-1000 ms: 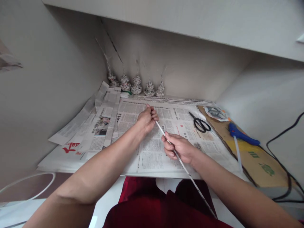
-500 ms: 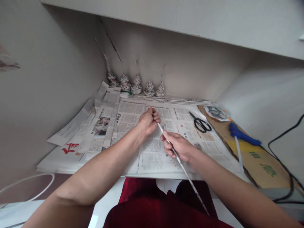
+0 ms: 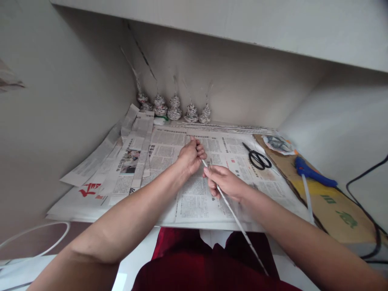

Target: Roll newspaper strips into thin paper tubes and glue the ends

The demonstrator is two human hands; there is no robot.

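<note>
A thin rolled newspaper tube (image 3: 239,223) slants from between my hands down toward my lap. My left hand (image 3: 192,154) is closed around its upper end, which the fingers hide. Just below and to the right, my right hand (image 3: 224,180) pinches the same tube between thumb and fingers. Both hands are over the newspaper sheets (image 3: 194,204) that cover the tabletop. To the right of them lie black-handled scissors (image 3: 257,157), tips pointing up and left.
Several gourd-shaped woven paper pieces (image 3: 174,108) stand along the back wall. Before them lie long paper tubes (image 3: 230,128). Cut newspaper strips (image 3: 103,151) overlap at left. A blue glue gun (image 3: 315,173) with its cord rests on cardboard (image 3: 330,206) at right. A shelf (image 3: 230,24) overhangs.
My right hand has shifted slightly up and left along the tube, closer to my left hand. My left hand has barely moved. The view has turned a little.
</note>
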